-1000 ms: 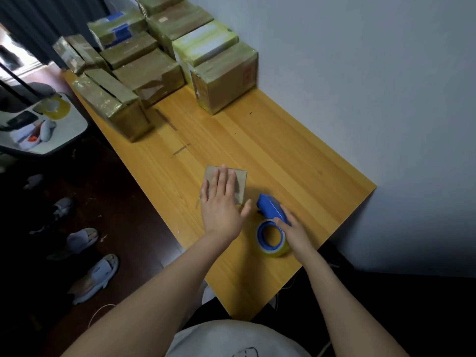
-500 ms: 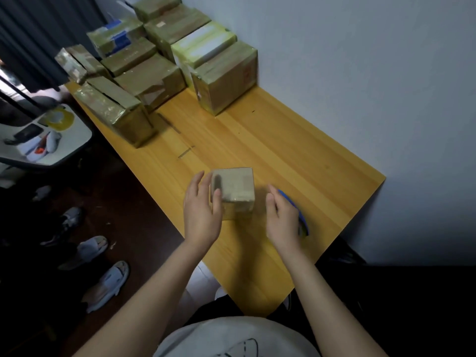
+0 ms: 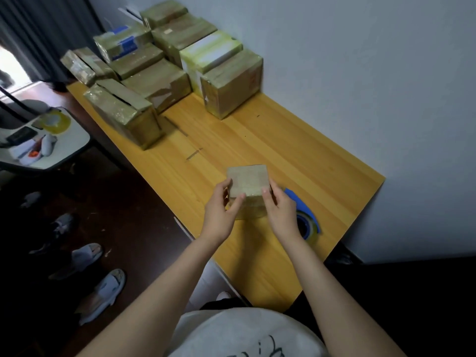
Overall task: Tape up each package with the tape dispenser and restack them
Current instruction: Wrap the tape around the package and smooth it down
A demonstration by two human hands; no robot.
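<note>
A small brown cardboard package (image 3: 248, 181), glossy with tape, is held between both my hands just above the wooden table (image 3: 296, 155). My left hand (image 3: 221, 212) grips its left side, thumb on the near face. My right hand (image 3: 280, 210) grips its right side with curled fingers. The blue tape dispenser (image 3: 305, 215) with its roll lies on the table just right of my right hand, partly hidden by it. Several taped packages (image 3: 164, 65) stand grouped at the table's far end against the wall.
A long taped box (image 3: 123, 115) lies nearest at the left table edge. A white side table (image 3: 64, 143) with a yellow tape roll stands to the left. Sandals (image 3: 103, 292) lie on the dark floor. The grey wall runs along the table's right side.
My right hand left the tape dispenser and came to the small package. The package, flat under my left palm before, now stands raised and gripped by both hands.
</note>
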